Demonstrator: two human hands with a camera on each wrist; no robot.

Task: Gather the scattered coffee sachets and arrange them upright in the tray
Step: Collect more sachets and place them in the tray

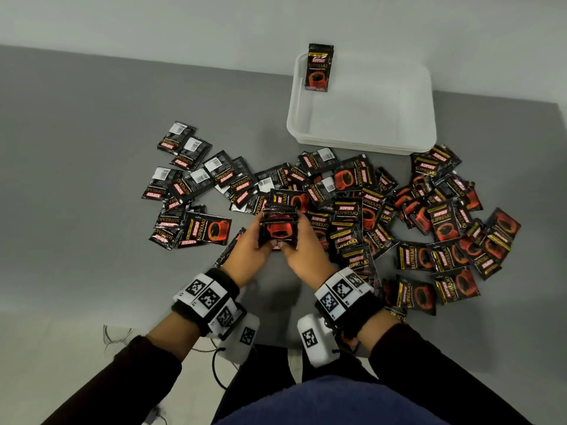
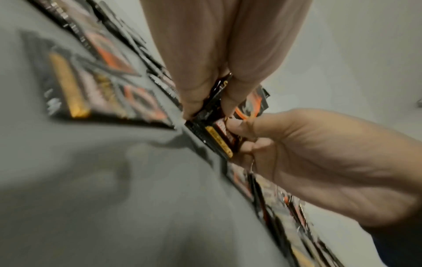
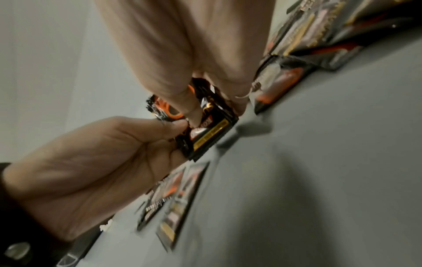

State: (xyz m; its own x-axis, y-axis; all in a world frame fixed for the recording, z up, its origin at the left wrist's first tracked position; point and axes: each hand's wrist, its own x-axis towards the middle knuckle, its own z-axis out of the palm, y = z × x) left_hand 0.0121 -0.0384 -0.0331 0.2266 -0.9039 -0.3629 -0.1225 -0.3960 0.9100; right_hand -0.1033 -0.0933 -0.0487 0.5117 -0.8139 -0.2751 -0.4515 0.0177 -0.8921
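Two hands meet above the gray desk [image 1: 76, 148], close to the person's body. The left hand [image 1: 250, 248] and the right hand [image 1: 302, 256] both grip one small stack of sachets [image 1: 278, 223]. I cannot count how many are in the stack; at least two edges show. Each thumb presses on the front of the stack and the fingers curl behind it. In the left wrist view, the left hand [image 2: 219, 59] pinches the stack [image 2: 217, 137] from above, and the right hand [image 2: 324, 159] holds it from the side. The right wrist view shows the same grip, right hand [image 3: 194, 54] above and left hand [image 3: 95, 162] beside the stack [image 3: 209, 133]. Each wrist wears a black band with black and white square tags.

The sachets are black with a red cup, red name and gold strip.

Past the hands, many loose sachets [image 1: 352, 210] lie flat on the desk, dozens of them, too many to count. Some show the front and some show a white label on the back. Many overlap.

Farther away sits one white tray [image 1: 365, 139]. One sachet [image 1: 319, 68] stands upright in it, leaning on the far left corner.
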